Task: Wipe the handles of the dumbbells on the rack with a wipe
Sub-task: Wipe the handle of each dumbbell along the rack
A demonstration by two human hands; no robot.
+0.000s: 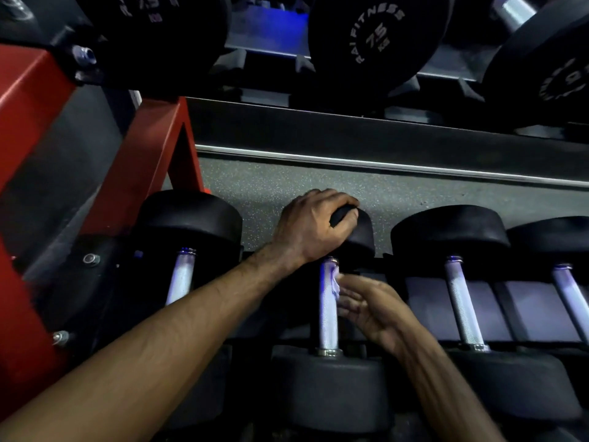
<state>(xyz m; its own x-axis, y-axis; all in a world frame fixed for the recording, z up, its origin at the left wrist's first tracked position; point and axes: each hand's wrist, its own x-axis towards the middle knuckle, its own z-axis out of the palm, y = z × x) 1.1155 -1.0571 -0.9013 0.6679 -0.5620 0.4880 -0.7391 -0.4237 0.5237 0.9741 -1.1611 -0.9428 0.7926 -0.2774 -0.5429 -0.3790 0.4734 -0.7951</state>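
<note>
The left hand [314, 226] grips the far head of the second dumbbell [334, 387]; the right hand [371, 309], fingers straight, presses a wipe [335, 282] against its handle [328, 309].

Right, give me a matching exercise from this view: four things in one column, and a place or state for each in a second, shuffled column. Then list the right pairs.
Things
1. left hand
2. right hand
3. wipe
4. rack frame

Places or states
A. red, at the left edge of the view
B. grips the far head of the second dumbbell from the left
C. white, against the upper part of that dumbbell's handle
D. fingers nearly straight, beside the handle, at the wipe

Pairs: 1-B, 2-D, 3-C, 4-A
</note>
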